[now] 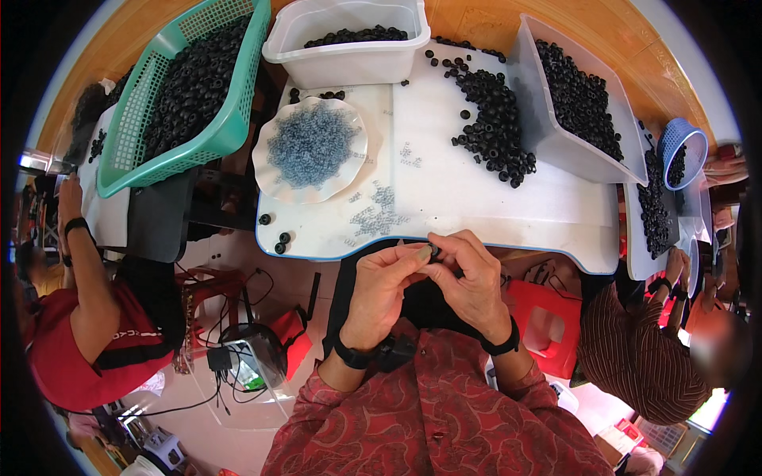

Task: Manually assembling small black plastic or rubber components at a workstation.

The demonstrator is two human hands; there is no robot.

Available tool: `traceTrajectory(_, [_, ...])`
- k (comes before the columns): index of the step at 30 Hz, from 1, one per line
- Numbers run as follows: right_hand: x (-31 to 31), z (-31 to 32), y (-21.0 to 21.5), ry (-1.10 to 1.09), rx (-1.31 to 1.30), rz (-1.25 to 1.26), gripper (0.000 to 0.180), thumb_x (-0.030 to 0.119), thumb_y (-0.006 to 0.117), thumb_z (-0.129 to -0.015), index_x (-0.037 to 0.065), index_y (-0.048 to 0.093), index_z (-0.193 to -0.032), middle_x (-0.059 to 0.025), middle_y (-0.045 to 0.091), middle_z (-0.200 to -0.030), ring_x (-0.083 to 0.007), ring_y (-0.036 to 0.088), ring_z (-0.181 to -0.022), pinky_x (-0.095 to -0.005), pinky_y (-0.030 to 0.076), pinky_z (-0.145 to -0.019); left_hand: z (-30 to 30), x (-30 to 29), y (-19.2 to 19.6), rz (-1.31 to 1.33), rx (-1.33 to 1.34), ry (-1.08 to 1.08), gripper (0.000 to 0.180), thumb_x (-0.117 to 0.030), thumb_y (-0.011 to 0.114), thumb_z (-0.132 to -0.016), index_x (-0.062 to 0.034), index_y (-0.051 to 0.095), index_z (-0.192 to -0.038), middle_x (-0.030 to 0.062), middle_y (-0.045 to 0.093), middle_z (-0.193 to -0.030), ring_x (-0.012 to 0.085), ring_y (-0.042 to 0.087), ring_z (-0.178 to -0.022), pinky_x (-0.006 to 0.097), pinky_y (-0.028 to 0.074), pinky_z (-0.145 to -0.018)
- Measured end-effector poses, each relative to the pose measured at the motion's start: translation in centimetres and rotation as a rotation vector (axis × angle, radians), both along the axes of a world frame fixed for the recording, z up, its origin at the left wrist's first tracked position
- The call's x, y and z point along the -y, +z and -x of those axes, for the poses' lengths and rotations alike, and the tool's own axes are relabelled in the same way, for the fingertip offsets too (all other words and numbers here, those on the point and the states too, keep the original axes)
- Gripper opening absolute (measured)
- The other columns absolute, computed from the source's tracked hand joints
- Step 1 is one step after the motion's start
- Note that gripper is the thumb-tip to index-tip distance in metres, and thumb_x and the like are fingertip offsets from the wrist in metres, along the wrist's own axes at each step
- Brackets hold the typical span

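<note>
My left hand [382, 287] and my right hand [470, 284] meet just off the table's front edge. Both are closed, thumbs and fingertips pinching a small black round part [433, 249] between them; the fingers cover most of it. Beyond them on the white table [492, 214] lies a scatter of tiny grey coil springs [379, 214]. A white scalloped plate [270, 176] to the left holds a heap of similar springs [311, 144]. Toward the back right is a loose pile of black round parts with holes [496, 127]. A few more [281, 242] sit at the left front corner.
Along the back stand a green basket [131, 170], a white tub [345, 63] and a grey bin [567, 155], all containing black parts. At far right is a blue basket [679, 135]. People work on either side. A red stool [548, 305] and cables [230, 357] are below.
</note>
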State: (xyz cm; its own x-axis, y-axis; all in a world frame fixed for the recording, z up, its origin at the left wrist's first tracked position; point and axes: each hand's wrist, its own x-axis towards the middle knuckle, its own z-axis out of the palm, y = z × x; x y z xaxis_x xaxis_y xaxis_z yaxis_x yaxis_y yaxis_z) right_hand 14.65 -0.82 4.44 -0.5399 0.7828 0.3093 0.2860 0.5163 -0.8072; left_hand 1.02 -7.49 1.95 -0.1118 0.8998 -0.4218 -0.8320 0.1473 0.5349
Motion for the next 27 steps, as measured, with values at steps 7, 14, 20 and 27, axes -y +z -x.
traceTrajectory(7, [0.3, -0.3, 0.1, -0.023, -0.044, 0.009, 0.037, -0.002, 0.078, -0.073, 0.000, 0.065, -0.107, -0.0100, 0.062, -0.085, -0.0155, 0.059, -0.059, -0.0268, 0.048, -0.052, 0.9, 0.2, -0.8, -0.153, -0.125, -0.051, 0.015, -0.002, 0.066, -0.089, 0.0029, 0.069, -0.103, 0.0074, 0.067, -0.105, 0.0115, 0.062, -0.089, 0.025, 0.051, -0.083])
traceTrajectory(14, [0.8, -0.3, 0.3, -0.016, -0.053, 0.020, 0.037, -0.003, 0.078, -0.071, 0.000, 0.064, -0.105, -0.0106, 0.064, -0.086, -0.0162, 0.061, -0.059, -0.0273, 0.049, -0.052, 1.5, -0.2, -0.1, -0.451, -0.304, -0.211, 0.064, 0.013, 0.069, -0.079, 0.0022, 0.047, -0.138, 0.0118, 0.056, -0.131, 0.0149, 0.059, -0.107, 0.028, 0.051, -0.091])
traceTrajectory(20, [0.9, -0.5, 0.4, 0.000, -0.071, -0.040, 0.034, -0.004, 0.078, -0.071, -0.002, 0.064, -0.102, -0.0124, 0.065, -0.089, -0.0209, 0.066, -0.068, -0.0289, 0.053, -0.057, 1.5, -0.2, -0.2, -0.484, -0.330, -0.214, 0.060, 0.015, 0.068, -0.078, 0.0010, 0.053, -0.134, 0.0128, 0.056, -0.131, 0.0164, 0.059, -0.110, 0.027, 0.051, -0.092])
traceTrajectory(27, [0.7, -0.5, 0.5, 0.003, -0.072, -0.078, 0.030, -0.006, 0.076, -0.072, -0.002, 0.064, -0.099, -0.0130, 0.066, -0.089, -0.0251, 0.067, -0.074, -0.0309, 0.054, -0.062, 1.5, -0.5, -0.7, -0.517, -0.466, -0.184, 0.055, 0.008, 0.074, -0.077, 0.0018, 0.057, -0.129, 0.0098, 0.060, -0.119, 0.0162, 0.061, -0.107, 0.027, 0.052, -0.090])
